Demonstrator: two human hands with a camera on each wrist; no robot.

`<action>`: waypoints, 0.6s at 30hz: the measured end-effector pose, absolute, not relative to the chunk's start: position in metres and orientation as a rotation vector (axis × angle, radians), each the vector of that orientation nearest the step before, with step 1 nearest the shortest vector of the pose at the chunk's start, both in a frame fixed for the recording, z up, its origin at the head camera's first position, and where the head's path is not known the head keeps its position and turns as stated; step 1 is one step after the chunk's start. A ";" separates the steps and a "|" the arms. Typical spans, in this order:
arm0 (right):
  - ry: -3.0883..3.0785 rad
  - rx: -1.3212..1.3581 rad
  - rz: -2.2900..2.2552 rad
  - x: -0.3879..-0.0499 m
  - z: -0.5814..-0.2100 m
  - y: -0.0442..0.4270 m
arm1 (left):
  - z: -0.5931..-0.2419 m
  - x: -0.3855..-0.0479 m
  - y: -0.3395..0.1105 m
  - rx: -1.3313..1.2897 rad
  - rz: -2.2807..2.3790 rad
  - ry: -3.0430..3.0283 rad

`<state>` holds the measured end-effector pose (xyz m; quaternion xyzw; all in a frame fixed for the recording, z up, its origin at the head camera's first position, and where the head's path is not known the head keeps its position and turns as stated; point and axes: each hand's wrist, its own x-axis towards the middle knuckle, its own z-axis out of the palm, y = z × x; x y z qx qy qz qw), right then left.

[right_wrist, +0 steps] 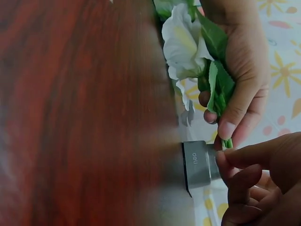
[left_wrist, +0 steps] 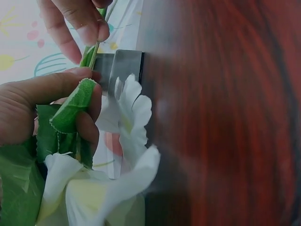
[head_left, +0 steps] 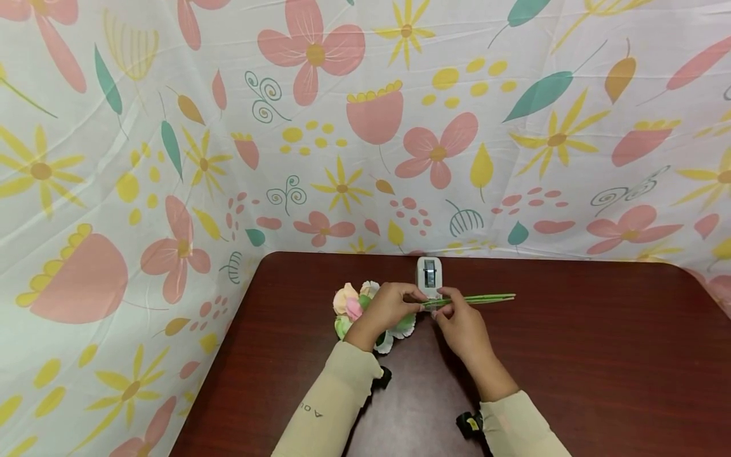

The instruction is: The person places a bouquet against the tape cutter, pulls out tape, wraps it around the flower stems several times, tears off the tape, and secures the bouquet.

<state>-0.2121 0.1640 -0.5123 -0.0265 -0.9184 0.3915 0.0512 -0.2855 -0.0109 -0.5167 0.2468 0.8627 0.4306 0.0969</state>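
A bouquet of artificial flowers (head_left: pixel 353 308) in white, peach and pink lies to the left, its green stems (head_left: pixel 485 298) pointing right. My left hand (head_left: pixel 388 308) grips the stems just below the green leaves (right_wrist: pixel 217 35). Close beside it, the thumb and forefinger of my right hand (head_left: pixel 465 327) pinch the stems. Whether a piece of tape lies between those fingers is too small to tell. Just behind both hands stands a grey-white tape dispenser (head_left: pixel 429 271), marked "deli" on its side in the right wrist view. White petals (left_wrist: pixel 134 113) hang near the dispenser in the left wrist view.
Everything rests on a dark red-brown wooden table (head_left: pixel 599 355). A white curtain with printed flowers (head_left: pixel 457 127) hangs behind the table and along its left side. Black straps (head_left: pixel 469 424) are on both wrists.
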 end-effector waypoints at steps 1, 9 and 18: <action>-2.802 -0.076 1.165 -0.213 -0.512 0.164 | -0.517 -0.285 -0.011 0.728 1.277 2.554; -2.816 -0.078 1.052 -0.217 -0.512 0.160 | -0.515 -0.285 -0.011 0.697 1.294 2.534; -2.826 -0.114 0.953 -0.219 -0.508 0.157 | -0.513 -0.285 -0.010 0.706 1.279 2.554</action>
